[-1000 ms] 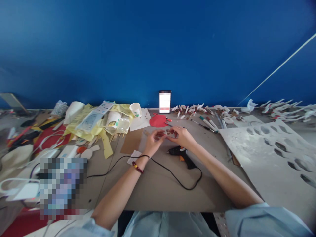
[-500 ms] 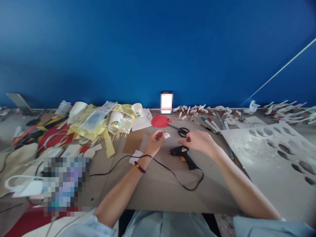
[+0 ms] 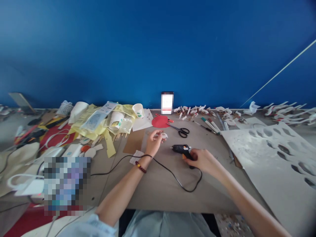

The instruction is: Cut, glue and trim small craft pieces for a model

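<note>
My left hand (image 3: pixel 154 142) is raised over the brown cardboard sheet (image 3: pixel 158 187), its fingers pinched on a small white cut-out piece (image 3: pixel 164 135). My right hand (image 3: pixel 199 159) is closed round the handle of a black hot glue gun (image 3: pixel 180 148) that lies on the cardboard, nozzle pointing left. The gun's black cord (image 3: pixel 181 182) loops across the cardboard toward the left. Black scissors (image 3: pixel 182 131) lie just beyond the gun.
A red paper shape (image 3: pixel 159 121) and a standing phone (image 3: pixel 167 102) are at the back. Yellow paper, packets and paper cups (image 3: pixel 98 122) pile up at the left. Markers (image 3: pixel 208 124) and several white cut-outs (image 3: pixel 195 109) line the back. A white sheet with oval holes (image 3: pixel 271 148) covers the right.
My two hands were together on the small piece. The right hand let go, swung out to the right, then came down and closed on the glue gun. The left hand kept the piece.
</note>
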`<state>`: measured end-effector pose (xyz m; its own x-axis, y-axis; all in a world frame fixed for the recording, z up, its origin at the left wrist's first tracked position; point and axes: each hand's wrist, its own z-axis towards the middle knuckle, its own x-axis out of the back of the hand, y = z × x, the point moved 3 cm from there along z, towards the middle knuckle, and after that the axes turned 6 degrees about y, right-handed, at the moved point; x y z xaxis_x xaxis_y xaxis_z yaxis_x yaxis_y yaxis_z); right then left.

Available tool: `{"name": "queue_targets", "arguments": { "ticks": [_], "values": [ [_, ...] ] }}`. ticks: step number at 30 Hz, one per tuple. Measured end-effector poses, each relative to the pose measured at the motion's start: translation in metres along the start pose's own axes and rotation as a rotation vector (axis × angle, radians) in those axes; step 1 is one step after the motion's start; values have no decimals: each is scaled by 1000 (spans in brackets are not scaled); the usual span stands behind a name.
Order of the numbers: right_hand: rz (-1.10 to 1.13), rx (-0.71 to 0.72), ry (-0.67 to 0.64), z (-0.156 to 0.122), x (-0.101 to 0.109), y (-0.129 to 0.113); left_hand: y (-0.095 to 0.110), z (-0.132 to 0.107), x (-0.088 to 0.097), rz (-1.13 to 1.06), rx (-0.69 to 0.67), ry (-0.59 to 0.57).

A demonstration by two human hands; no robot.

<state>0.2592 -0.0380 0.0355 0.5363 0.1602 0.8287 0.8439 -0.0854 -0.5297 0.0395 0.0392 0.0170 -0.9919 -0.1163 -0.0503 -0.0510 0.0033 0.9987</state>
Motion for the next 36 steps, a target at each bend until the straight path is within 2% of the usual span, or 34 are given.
{"name": "queue_targets", "arguments": {
  "ticks": [4, 6, 8, 11, 15, 18, 21, 29, 36],
  "values": [
    [631, -146, -220, 13, 1, -1, -3, 0, 0, -71, 22, 34],
    [870, -195, -286, 19, 0, -5, -4, 1, -2, -87, 19, 31],
    [1026, -211, -275, 25, -2, -9, -6, 3, -3, -93, 8, 25],
    [1147, -199, -183, 36, -9, -13, -7, 4, -5, -86, 7, -11],
    [1213, -86, -24, 45, -21, -15, -9, 3, -5, -52, 22, -45],
    [1189, 2, -3, 44, -27, -14, -9, 0, -6, -16, -17, -64],
    [1132, 14, 1, 40, -31, -10, -8, -1, -7, 30, -41, -82],
    [1010, 16, 125, 36, -30, -5, -4, -7, -12, -4, -47, -141],
    [877, 52, 129, 37, -32, -6, 0, -11, -13, 13, -51, -147]
  ]
}}
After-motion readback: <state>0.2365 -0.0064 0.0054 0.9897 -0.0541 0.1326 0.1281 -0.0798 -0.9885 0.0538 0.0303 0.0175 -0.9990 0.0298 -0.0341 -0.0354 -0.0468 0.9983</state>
